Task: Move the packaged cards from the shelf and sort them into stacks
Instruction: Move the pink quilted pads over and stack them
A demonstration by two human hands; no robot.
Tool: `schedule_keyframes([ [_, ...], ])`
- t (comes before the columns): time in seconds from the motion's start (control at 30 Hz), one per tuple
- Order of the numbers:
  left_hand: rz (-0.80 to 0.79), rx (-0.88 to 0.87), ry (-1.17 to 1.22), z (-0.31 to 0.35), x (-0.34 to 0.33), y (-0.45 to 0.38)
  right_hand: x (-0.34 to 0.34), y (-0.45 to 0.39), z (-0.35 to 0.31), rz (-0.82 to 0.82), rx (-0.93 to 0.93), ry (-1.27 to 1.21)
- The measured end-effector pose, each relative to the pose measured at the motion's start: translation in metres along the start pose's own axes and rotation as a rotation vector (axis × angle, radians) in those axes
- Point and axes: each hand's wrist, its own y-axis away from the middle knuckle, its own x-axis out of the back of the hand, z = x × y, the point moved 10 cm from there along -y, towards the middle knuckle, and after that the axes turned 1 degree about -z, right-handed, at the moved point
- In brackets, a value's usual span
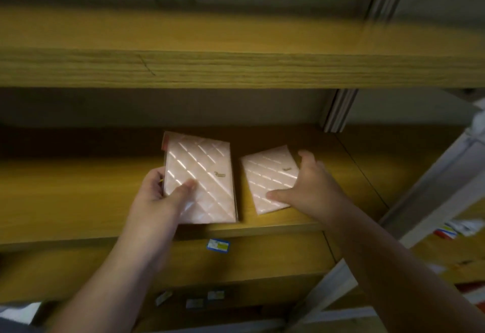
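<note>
Two pink card packs lay side by side on the wooden shelf (78, 196) as you reached in with both arms. Your left hand (162, 188) gripped the larger pack (202, 175), thumb pressed flat on its face and fingers curled round its left edge. Your right hand (309, 183) clasped the smaller pack (267, 177), thumb on its near corner, fingers bent over its far right edge.

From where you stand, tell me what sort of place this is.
Likely a stockroom or shop storage area. Deep wooden shelves sit on metal uprights; two wrapped pink card packs, one large and one small, lie on a shelf; a small label is stuck on the shelf edge.
</note>
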Motion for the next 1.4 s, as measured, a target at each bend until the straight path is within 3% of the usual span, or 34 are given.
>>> schedule_keyframes([
  [0.17,0.0,0.006,-0.022,-0.002,-0.002,0.004,-0.007,0.009,0.019,-0.168,-0.107,-0.62],
  [0.47,0.047,-0.041,-0.028,0.029,-0.018,0.042,0.016,0.051,0.027,-0.299,0.012,-1.079],
  [0.67,0.076,-0.051,0.003,0.038,-0.059,0.103,0.061,0.093,0.068,-0.218,0.089,-1.181],
  [0.93,0.007,-0.052,0.085,0.021,-0.156,0.203,0.132,0.168,0.141,-0.289,0.256,-1.201],
  [1.2,-0.053,-0.028,0.071,-0.01,-0.275,0.274,0.202,0.197,0.3,-0.166,-0.024,-1.364],
  [1.4,-0.171,-0.018,0.064,-0.018,-0.382,0.297,0.267,0.213,0.399,-0.006,-0.089,-1.388],
])
